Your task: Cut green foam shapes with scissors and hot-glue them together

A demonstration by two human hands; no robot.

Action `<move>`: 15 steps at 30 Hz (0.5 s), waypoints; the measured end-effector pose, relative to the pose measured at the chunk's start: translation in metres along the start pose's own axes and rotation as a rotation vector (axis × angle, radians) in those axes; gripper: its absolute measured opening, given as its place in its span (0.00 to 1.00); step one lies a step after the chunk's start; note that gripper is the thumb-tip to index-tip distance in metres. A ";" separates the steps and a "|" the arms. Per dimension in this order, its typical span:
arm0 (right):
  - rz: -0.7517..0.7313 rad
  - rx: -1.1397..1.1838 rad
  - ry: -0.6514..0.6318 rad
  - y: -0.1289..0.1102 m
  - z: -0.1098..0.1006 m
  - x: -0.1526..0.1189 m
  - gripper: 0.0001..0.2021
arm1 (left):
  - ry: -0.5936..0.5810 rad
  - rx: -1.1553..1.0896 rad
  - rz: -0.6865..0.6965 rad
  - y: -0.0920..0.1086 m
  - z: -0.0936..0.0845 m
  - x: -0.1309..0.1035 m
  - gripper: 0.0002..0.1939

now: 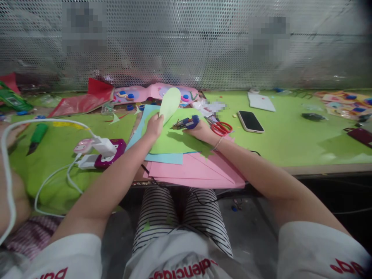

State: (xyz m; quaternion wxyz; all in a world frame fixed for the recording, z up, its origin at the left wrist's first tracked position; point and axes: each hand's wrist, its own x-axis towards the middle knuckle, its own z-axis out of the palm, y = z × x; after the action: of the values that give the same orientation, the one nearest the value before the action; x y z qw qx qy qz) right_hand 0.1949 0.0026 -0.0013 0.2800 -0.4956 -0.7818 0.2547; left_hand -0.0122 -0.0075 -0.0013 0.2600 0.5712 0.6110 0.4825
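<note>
My left hand (155, 126) pinches the lower end of a pale green petal-shaped paper cutout (171, 101), which stands tilted up above the sheets. In my right hand (201, 131) is a blue glue gun (189, 122), its dirty nozzle pointing left toward the cutout but apart from it. Below both hands lies a green paper sheet (174, 145), partly over a light blue sheet (167, 159). Several pink sheets (180, 172) are under these, reaching the table's front edge. Red-handled scissors (222, 128) lie beside my right wrist.
A purple power block (119, 149) with white chargers and cables sits left of my left forearm. Beyond it is a green utility knife (38, 133). A phone (250, 121) lies on the right. Pink decorated paper (139, 97) and scraps line the back, before a perforated metal panel (186, 42).
</note>
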 end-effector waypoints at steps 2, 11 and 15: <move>0.002 -0.002 -0.002 0.000 0.000 0.000 0.14 | 0.000 0.018 0.006 -0.001 0.000 0.000 0.22; 0.012 0.024 -0.021 0.000 -0.002 -0.002 0.13 | -0.011 -0.040 -0.017 0.000 -0.001 0.002 0.23; -0.069 0.060 -0.055 0.004 -0.004 -0.002 0.12 | 0.005 -0.122 -0.064 -0.005 0.001 0.005 0.22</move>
State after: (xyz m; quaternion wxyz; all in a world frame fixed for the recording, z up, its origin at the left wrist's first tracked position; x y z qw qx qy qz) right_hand 0.2006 0.0021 -0.0016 0.2815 -0.4526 -0.7979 0.2816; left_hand -0.0142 -0.0021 -0.0048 0.3080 0.5333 0.5989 0.5119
